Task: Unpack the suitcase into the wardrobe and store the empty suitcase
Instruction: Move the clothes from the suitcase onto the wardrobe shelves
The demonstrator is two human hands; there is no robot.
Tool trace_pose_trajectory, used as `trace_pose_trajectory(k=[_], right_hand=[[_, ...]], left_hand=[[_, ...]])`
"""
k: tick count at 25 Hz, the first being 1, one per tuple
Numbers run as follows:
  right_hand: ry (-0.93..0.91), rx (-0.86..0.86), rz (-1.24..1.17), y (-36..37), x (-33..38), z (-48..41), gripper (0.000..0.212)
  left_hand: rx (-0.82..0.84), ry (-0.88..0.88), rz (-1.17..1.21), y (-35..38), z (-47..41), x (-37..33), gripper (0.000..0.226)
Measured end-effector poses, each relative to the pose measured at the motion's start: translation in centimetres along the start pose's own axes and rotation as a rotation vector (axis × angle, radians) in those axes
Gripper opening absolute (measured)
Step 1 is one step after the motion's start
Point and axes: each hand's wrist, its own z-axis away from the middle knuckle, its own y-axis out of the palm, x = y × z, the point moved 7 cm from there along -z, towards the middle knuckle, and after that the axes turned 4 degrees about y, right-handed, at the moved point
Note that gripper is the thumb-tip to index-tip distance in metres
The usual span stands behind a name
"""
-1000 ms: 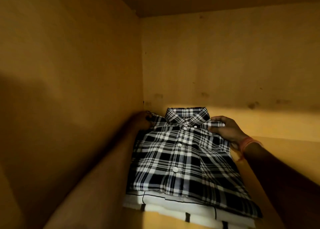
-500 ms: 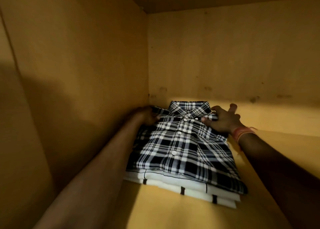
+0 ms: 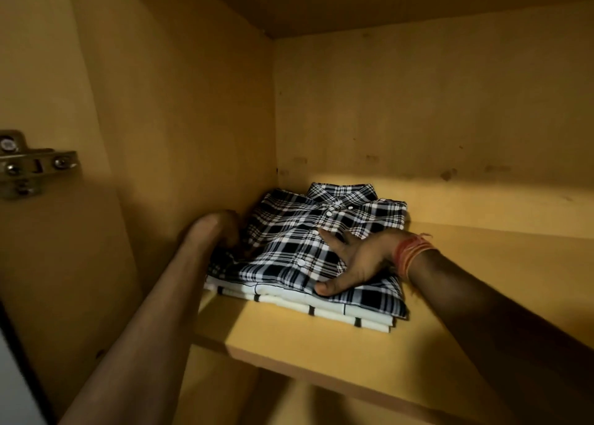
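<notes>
while right hand (image 3: 355, 260) presses plaid shirt (image 3: 283, 231), fingers spread | left hand (image 3: 225, 230) at its edge, grip unclear

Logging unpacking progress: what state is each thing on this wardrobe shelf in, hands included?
Plaid shirt: folded, buttoned, top of the stack.
White striped garment: folded, under the plaid shirt.
Right hand: spread flat, pressing on the plaid shirt.
Left hand: at the plaid shirt's left edge, fingers hidden.
</notes>
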Motion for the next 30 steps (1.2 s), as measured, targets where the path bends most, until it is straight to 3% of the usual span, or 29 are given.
trace_pose_trajectory(k=[3,6,8,12,17,23,27,30], right_hand=[[-0.044,-0.042,0.006,0.0,0.4,1.0,0.131],[-0.075,-0.136,0.001,-1.2,0.6,1.4,0.122],[-0.083,-0.204,-0.058,-1.8,1.2,1.6,0.127],[-0.088,-0.238,-0.194,-1.2,1.9,0.6,0.117],[0.002,-0.118,-0.106,-0.6,1.3,0.5,0.123],[-0.001,-0.058,-0.114,0.7,1.0,0.4,0.111],[-0.038,-0.079,-0.174,1.4,0.8,0.3,0.125],[-0.045,-0.128,-0.238,1.9,0.4,0.1,0.126]], left_hand=[[-0.203,0.031,0.121,-1.5,2.1,-1.8,0.045],[-0.385,0.3,0.093,-2.5,3.2,-6.6,0.053],[-0.347,0.346,0.127,-1.4,2.8,-8.4,0.056],[-0.07,0.211,0.2,3.2,0.2,-8.8,0.07],[-0.109,0.162,0.29,5.9,-1.2,-8.8,0.107],[-0.131,0.095,0.343,4.8,1.7,-8.5,0.068],[-0.238,0.103,0.324,4.6,2.5,-8.1,0.064],[-0.176,0.06,0.288,5.2,4.0,-7.4,0.062]])
